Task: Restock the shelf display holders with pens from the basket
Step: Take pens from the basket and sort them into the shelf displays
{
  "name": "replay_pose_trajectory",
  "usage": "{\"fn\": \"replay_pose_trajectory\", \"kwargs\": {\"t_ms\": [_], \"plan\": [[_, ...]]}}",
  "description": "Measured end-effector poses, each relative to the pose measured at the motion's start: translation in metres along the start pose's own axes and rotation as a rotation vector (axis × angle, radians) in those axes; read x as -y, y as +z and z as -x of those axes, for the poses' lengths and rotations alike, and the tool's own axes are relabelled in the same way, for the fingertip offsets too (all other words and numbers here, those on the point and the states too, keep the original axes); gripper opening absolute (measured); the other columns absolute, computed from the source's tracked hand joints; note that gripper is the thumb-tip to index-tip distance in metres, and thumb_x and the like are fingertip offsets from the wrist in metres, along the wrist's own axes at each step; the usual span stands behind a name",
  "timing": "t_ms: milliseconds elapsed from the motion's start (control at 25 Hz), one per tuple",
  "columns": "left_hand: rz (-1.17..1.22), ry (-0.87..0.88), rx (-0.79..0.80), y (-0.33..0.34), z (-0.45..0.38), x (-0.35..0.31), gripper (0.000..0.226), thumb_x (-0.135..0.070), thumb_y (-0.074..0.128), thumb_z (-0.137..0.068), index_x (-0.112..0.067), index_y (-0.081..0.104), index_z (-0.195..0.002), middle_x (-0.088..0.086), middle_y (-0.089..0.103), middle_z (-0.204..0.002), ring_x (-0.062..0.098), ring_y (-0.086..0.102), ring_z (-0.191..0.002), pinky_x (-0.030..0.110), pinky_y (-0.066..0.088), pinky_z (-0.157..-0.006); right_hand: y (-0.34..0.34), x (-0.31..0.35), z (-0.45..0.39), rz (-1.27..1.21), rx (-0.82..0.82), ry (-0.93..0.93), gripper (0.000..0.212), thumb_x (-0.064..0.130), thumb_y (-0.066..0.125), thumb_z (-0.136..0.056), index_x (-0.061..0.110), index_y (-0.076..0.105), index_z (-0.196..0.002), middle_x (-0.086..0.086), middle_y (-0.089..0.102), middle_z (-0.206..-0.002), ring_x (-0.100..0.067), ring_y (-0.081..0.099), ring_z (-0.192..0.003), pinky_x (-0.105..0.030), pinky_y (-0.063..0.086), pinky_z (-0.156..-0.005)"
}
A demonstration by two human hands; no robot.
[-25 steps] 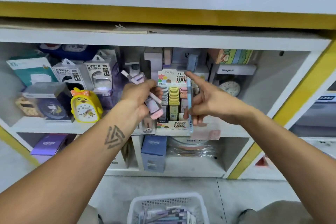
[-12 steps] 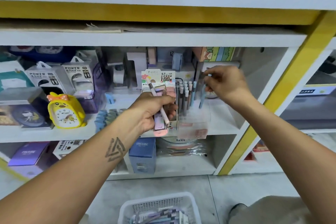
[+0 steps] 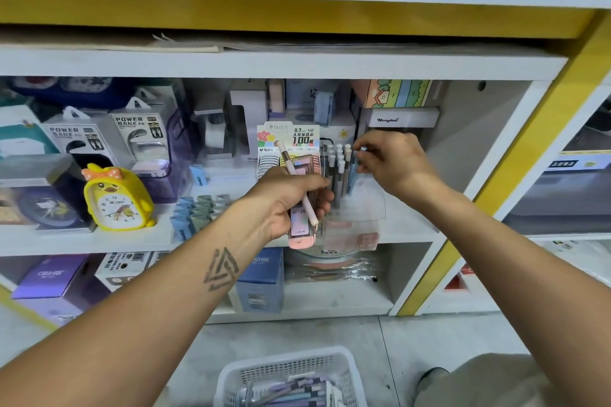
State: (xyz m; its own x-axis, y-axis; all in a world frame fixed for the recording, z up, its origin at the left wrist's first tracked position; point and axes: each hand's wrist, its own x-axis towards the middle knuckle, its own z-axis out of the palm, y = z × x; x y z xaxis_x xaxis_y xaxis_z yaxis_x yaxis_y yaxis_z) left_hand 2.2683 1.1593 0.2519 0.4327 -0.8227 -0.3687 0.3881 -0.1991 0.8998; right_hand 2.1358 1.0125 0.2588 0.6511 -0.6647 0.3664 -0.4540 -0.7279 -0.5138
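Shelving fills the upper two thirds of the frame, and we record both forearms reaching into its middle level. Left hand [image 3: 291, 198], at centre frame, is curled round a pale pink-and-white pen [image 3: 296, 178] that slants from upper left to lower right across the fingers; the same hand grips a pink-bottomed flat case [image 3: 299, 235], which shows below the palm. Right hand [image 3: 393, 162], right of centre, has thumb and fingertips drawn together on the top of a light blue pen [image 3: 353, 172], pinching it. We find that pen standing nearly upright at the right edge of a cluster of white-capped pens [image 3: 339, 165] inside a clear display holder [image 3: 360, 208] on the shelf board [image 3: 406, 225]. Whether its lower tip rests on the holder's floor we cannot tell.

Just behind the left hand stands a card display of pencil leads [image 3: 287, 142], printed 0.7 and 100. At the left of the frame we note a yellow duck-shaped alarm clock [image 3: 115, 198] and, above it, two boxed power banks [image 3: 109, 139]. Small blue and grey items [image 3: 198, 211] lie in rows between the clock and the left hand; their kind is unclear.

At the bottom centre, on the grey floor, sits a white perforated basket [image 3: 287, 370] holding further pens [image 3: 291, 393] in purple, blue and grey, lying flat and well apart from both hands.
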Motion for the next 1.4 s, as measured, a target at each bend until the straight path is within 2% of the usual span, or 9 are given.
{"fn": "replay_pose_trajectory", "kwargs": {"t_ms": [160,320,480,600,720,840,1040,1240,1400], "plan": [[-0.018,0.007,0.015,-0.002,0.0,0.001,0.01,0.005,0.066,-0.087,-0.001,0.064,-0.079,0.019,0.066,-0.065,0.024,0.059,-0.044,0.025,0.049,-0.043,-0.002,0.002,-0.003,0.02,0.052,-0.016,0.012,0.016,0.06,-0.098,0.025,0.062,-0.106,-0.001,0.069,-0.087,-0.009,0.071,-0.075,-0.042,0.061,-0.076],[-0.054,0.01,0.03,-0.004,0.0,0.002,0.009,0.003,0.069,-0.085,0.0,0.064,-0.078,0.015,0.062,-0.061,0.025,0.059,-0.045,0.026,0.049,-0.044,0.003,-0.002,-0.003,0.034,0.04,0.021,0.014,0.018,0.059,-0.099,0.018,0.046,-0.099,-0.011,0.067,-0.092,-0.028,0.069,-0.08,-0.052,0.059,-0.074],[-0.093,0.003,0.017,-0.007,0.001,0.003,0.01,0.0,0.072,-0.083,-0.001,0.064,-0.078,0.012,0.056,-0.056,0.024,0.056,-0.044,0.027,0.05,-0.046,0.01,0.0,-0.002,0.208,0.026,-0.029,0.016,0.021,0.056,-0.1,0.008,0.062,-0.094,-0.015,0.067,-0.089,-0.037,0.064,-0.083,-0.048,0.056,-0.073],[-0.125,0.005,0.02,-0.009,0.002,0.003,0.01,-0.001,0.075,-0.082,-0.001,0.065,-0.081,0.011,0.056,-0.055,0.024,0.055,-0.042,0.027,0.049,-0.045,0.011,0.007,-0.002,0.384,0.042,-0.03,0.026,0.023,0.049,-0.101,0.01,0.07,-0.108,-0.013,0.067,-0.106,-0.037,0.063,-0.094,-0.045,0.055,-0.08],[-0.155,-0.001,0.022,-0.009,0.003,0.004,0.014,0.0,0.076,-0.079,-0.002,0.065,-0.086,0.01,0.055,-0.054,0.023,0.053,-0.04,0.025,0.047,-0.043,0.01,0.028,0.0,0.069,-0.065,0.035,0.024,0.029,0.057,-0.099,0.017,0.071,-0.115,-0.007,0.071,-0.103,-0.029,0.066,-0.095,-0.039,0.055,-0.082],[-0.222,0.002,0.033,-0.007,0.005,0.006,0.019,0.0,0.078,-0.075,-0.004,0.064,-0.086,0.01,0.054,-0.052,0.023,0.053,-0.04,0.025,0.047,-0.043,0.015,0.061,0.001,-0.344,0.088,0.143,0.026,0.041,0.072,-0.09,0.022,0.073,-0.108,0.002,0.067,-0.081,-0.014,0.067,-0.078,-0.032,0.053,-0.075],[-0.303,-0.032,0.094,-0.003,0.008,0.005,0.021,-0.007,0.079,-0.074,-0.003,0.064,-0.088,0.01,0.053,-0.05,0.022,0.054,-0.041,0.025,0.046,-0.044,0.023,0.077,0.005,-0.497,0.214,0.254,0.034,0.034,0.079,-0.085,0.001,0.071,-0.083,-0.003,0.063,-0.066,-0.011,0.056,-0.06,-0.026,0.044,-0.063],[-0.123,-0.213,0.188,-0.008,0.012,-0.002,0.038,-0.044,0.077,-0.081,-0.016,0.056,-0.093,0.005,0.049,-0.058,0.017,0.049,-0.045,0.021,0.045,-0.042,0.005,0.063,-0.002,-0.956,0.038,0.533,0.015,0.012,0.074,-0.089,-0.002,0.074,-0.089,-0.002,0.065,-0.06,-0.011,0.05,-0.05,-0.025,0.041,-0.049],[-0.037,-0.272,0.174,-0.012,0.009,-0.005,0.033,-0.043,0.076,-0.083,-0.014,0.06,-0.089,0.007,0.051,-0.06,0.018,0.053,-0.046,0.022,0.049,-0.042,-0.015,0.04,-0.007,-0.873,-0.185,0.451,0.012,0.007,0.066,-0.095,-0.003,0.069,-0.091,-0.007,0.061,-0.062,-0.014,0.051,-0.048,-0.025,0.046,-0.049]]}}
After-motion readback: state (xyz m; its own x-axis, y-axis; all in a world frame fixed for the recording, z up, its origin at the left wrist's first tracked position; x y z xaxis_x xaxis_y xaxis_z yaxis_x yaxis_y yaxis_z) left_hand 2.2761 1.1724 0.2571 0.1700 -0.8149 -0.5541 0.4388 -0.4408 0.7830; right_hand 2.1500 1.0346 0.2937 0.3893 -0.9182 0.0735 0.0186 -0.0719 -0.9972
